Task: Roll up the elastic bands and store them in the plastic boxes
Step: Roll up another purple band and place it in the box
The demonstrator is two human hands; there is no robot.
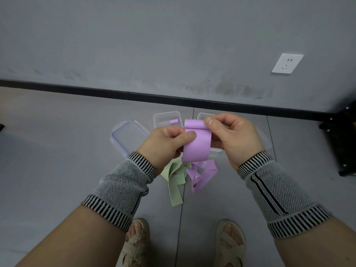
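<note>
A purple elastic band [196, 145] hangs between both hands, its top end curled into the start of a roll. My left hand [165, 143] pinches its left edge with thumb and fingers. My right hand [231, 135] pinches the rolled top at the right. The band's loose tail [202, 176] trails down to the floor. A green elastic band [174, 182] lies loose on the floor under my left wrist. Behind the hands stands a clear plastic box [163, 117] holding one small rolled purple band [174, 121]. A second clear box [204, 116] is mostly hidden by my right hand.
A clear lid with a bluish rim [129, 137] lies on the grey tiled floor left of the boxes; another lid edge [264, 139] shows at the right. A wall with a black skirting and a socket [287, 63] is behind. Black furniture [342, 143] stands right. My sandalled feet [137, 241] are below.
</note>
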